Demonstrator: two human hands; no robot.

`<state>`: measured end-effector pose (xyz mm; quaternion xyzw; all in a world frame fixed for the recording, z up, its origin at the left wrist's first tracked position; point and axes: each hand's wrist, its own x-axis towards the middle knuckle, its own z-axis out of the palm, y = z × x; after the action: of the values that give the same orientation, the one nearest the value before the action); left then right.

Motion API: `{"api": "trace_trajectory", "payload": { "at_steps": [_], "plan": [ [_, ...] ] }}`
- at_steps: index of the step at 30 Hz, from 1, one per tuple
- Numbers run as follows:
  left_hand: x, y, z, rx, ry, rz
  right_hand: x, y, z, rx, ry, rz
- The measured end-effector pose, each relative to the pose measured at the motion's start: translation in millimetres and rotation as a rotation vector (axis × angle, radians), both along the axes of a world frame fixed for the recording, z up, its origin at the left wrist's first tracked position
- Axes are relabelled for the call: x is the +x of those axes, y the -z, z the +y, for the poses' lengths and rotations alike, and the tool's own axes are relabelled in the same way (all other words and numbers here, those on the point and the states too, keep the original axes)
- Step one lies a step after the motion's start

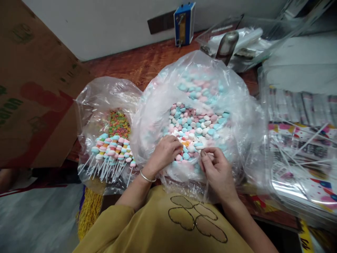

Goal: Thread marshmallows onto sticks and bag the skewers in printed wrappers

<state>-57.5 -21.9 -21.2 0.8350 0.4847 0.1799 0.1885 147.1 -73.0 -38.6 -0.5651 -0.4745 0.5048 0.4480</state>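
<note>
A big clear plastic bag (150,105) lies open in front of me, full of pink, blue and white marshmallows (195,123). Over the bag's mouth, my left hand (167,151) has its fingers curled together beside some small orange candy pieces (185,143); what its fingertips hold is hidden. My right hand (217,167) pinches thumb and forefinger at a blue-and-white marshmallow (198,145). To the left, several marshmallow skewers (112,149) on white sticks rest on a smaller clear bag (105,88) containing small green, orange and red candies (119,123).
A cardboard box (39,98) stands at left. Behind are a blue-and-white box (184,24), a metal cylinder (228,45) and a clear bin (252,59) of plastic wrap. On the right, a clear tray (268,175) holds printed packets (297,140) and white sticks (313,138).
</note>
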Motion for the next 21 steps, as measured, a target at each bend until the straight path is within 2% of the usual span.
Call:
{"api": "trace_trajectory", "payload": {
  "at_steps": [2,4,7,9,11,14,19,21],
  "plan": [
    [2.5,2.6,0.9,0.014,-0.053,-0.066,1.7,-2.0,-3.2,-0.002,-0.082,-0.080],
    [4.3,5.2,1.6,0.002,-0.154,-0.226,3.2,-3.5,-6.7,-0.003,-0.188,-0.154],
    [6.7,7.1,1.0,-0.144,-0.293,-0.498,4.3,-3.6,-10.7,-0.010,-0.271,-0.198],
    [8.0,7.1,-0.5,-0.260,-0.329,-0.589,4.3,-2.9,-11.3,-0.012,-0.280,-0.199],
    [8.6,6.8,-2.4,-0.310,-0.339,-0.603,3.9,-2.7,-10.3,-0.003,-0.277,-0.212],
    [7.5,7.3,-5.5,-0.290,-0.317,-0.559,1.8,-3.9,-7.6,0.013,-0.258,-0.242],
    [5.8,9.4,-6.1,-0.387,-0.181,-0.519,-2.8,-5.2,-5.8,0.010,-0.214,-0.216],
    [7.9,9.7,-1.1,-0.300,-0.204,-0.472,-2.5,-3.9,-5.8,0.004,-0.181,-0.210]
  ]
}}
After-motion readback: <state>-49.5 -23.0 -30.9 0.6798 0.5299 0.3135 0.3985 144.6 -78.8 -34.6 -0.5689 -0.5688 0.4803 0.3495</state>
